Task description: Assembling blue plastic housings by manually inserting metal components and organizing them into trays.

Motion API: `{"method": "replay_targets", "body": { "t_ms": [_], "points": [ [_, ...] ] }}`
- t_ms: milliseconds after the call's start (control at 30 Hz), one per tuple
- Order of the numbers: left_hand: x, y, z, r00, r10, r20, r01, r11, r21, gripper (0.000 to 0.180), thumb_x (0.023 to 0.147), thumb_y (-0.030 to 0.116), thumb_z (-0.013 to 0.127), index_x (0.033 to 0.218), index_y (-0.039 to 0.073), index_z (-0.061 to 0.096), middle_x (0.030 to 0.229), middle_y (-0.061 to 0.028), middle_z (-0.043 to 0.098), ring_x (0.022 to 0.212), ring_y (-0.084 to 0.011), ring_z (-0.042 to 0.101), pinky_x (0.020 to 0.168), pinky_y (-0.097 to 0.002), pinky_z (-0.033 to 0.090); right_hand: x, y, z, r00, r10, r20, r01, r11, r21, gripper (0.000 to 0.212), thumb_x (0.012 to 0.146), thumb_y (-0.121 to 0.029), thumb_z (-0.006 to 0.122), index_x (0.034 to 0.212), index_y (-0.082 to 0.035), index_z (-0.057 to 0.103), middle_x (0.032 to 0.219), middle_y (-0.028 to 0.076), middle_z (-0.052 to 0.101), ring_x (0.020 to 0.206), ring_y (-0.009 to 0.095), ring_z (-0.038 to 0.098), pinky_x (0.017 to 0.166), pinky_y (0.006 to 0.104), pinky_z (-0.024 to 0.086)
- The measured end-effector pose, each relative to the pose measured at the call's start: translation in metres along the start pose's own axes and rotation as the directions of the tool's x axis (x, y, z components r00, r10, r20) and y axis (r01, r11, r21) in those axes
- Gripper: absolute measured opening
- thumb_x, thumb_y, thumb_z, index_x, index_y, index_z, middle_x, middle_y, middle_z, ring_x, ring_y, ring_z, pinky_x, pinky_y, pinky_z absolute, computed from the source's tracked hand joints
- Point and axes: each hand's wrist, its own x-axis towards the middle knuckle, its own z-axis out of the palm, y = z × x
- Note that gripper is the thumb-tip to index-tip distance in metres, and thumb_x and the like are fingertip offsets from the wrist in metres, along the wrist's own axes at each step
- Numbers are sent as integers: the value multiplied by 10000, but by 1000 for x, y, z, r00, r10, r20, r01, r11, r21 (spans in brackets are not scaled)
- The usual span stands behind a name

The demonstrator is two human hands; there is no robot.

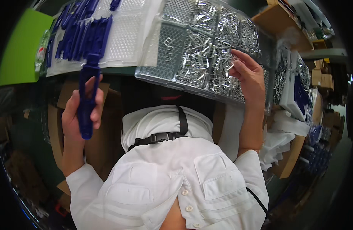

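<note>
My left hand (78,115) is wrapped round a long dark-blue plastic part (87,103), which has an open slot along its middle. It stands nearly upright in the picture, with its upper end over the near edge of the bench. My right hand (248,73) reaches over a clear divided tray (172,78) full of small shiny metal pieces (199,53). Its thumb and index finger close on what looks like one small metal piece, whose exact shape I cannot make out. More metal pieces lie right under these fingers.
More blue plastic parts (78,40) lie on a white textured sheet (124,42) at the left of the bench. A bright green panel (21,50) stands at far left. A cardboard box (94,134) sits below my left hand; bagged parts (295,84) are at right.
</note>
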Motion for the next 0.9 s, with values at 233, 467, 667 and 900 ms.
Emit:
{"method": "replay_targets", "body": {
  "t_ms": [233, 467, 667, 900],
  "points": [
    [162, -83, 127, 938, -213, 273, 119, 939, 323, 579, 1143, 433, 358, 1503, -12, 444, 1055, -108, 698, 720, -104, 702, 611, -197, 586, -22, -5, -18, 1000, -22, -17, 25, 986, 165, 157, 987, -103, 707, 1056, 37, 692, 860, 87, 695, 706, 132, 699, 655, 270, 604],
    [192, -137, 167, 876, -374, 304, 349, 927, 136, 622, 1119, 496, 398, 1510, 15, 453, 1047, -101, 689, 688, -104, 662, 592, -232, 570, -42, -14, -18, 933, -244, -263, 232, 970, -76, 49, 922, 27, 725, 945, 37, 683, 845, 114, 699, 676, 158, 674, 579, 280, 548],
    [185, -138, 176, 892, -366, 266, 334, 929, 158, 583, 1003, 165, 701, 1511, 14, 456, 1037, -79, 685, 720, -124, 661, 601, -262, 540, -52, -18, -27, 619, -715, 325, 704, 322, -633, 395, 719, 89, 815, 1087, -47, 776, 957, 114, 724, 800, 229, 717, 676, 312, 585],
    [167, -148, 164, 986, -20, 163, -10, 984, 180, 571, 981, 14, 693, 1506, 9, 469, 1090, -75, 666, 752, -111, 640, 636, -257, 527, -62, -12, 9, 869, -490, 74, 495, 854, -160, 363, 841, 146, 736, 1184, 29, 718, 1109, 150, 701, 951, 187, 706, 808, 291, 570]
  ]
}}
